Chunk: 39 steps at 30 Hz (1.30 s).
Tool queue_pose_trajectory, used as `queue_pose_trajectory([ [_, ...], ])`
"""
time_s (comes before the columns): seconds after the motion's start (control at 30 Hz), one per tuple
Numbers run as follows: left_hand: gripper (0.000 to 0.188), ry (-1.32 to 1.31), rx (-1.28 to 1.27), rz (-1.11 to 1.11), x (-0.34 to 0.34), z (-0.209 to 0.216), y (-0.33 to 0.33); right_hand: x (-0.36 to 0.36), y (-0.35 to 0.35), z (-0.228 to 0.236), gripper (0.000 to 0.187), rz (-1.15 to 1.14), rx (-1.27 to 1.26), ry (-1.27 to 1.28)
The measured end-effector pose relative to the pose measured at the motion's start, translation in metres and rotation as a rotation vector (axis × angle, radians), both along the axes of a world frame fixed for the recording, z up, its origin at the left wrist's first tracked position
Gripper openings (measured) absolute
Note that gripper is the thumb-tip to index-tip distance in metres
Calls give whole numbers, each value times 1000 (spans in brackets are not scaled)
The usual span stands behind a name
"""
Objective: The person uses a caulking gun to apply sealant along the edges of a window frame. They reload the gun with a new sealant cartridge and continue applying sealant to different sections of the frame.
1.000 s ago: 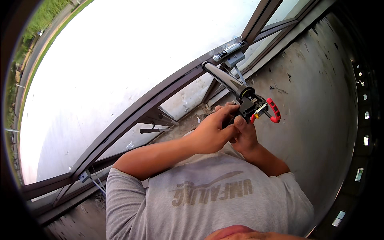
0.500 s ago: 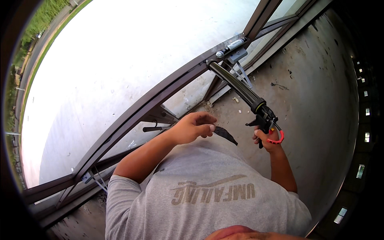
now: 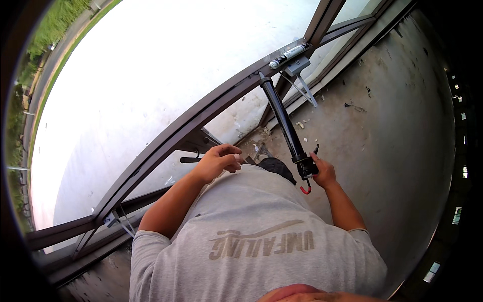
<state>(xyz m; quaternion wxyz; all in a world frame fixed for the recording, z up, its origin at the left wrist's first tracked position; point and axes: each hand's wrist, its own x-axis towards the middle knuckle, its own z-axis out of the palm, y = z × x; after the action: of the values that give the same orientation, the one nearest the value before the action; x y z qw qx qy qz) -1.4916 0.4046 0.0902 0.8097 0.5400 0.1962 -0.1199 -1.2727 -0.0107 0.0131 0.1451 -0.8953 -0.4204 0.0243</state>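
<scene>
A long black caulking gun is gripped in my right hand at its handle end. It slants away from me, with its nozzle at the brown window frame; whether the tip touches cannot be seen for certain. A red hooked rod end sticks out behind the gun, left of my right hand. My left hand hovers in front of my shirt, fingers loosely bent and apart from the thumb, with nothing visible in it. A silver-and-black sealant cartridge lies on the frame beyond the nozzle.
A grey bracket with an arm sits under the frame near the cartridge. A dark window handle is left of my left hand. Small debris lies on the grey floor. Another bracket is at lower left.
The caulking gun has turned about its length, its trigger side now to the right, and its rear has swung left. My left hand has shifted left; my right hand moved slightly left.
</scene>
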Motion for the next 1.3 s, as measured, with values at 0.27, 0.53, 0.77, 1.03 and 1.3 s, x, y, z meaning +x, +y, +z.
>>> queue_pose_trajectory([
  [0.27, 38, 41, 3, 97, -16, -10, -1, -7, -50, 42, 75, 11, -86, -95],
  [0.53, 33, 83, 33, 144, -6, -23, -9, -12, -86, -8, 29, -782, -46, 592],
  [0.77, 35, 81, 97, 136, 20, -26, -12, -14, -96, -59, 38, -1178, 133, 892],
  [1.03, 33, 112, 140, 128, 70, -28, -28, 29, -104, -50, 43, -1391, 385, 1038],
  [1.3, 35, 185, 155, 152, 107, -38, -49, 100, -71, 3, 20, -634, -103, 945],
])
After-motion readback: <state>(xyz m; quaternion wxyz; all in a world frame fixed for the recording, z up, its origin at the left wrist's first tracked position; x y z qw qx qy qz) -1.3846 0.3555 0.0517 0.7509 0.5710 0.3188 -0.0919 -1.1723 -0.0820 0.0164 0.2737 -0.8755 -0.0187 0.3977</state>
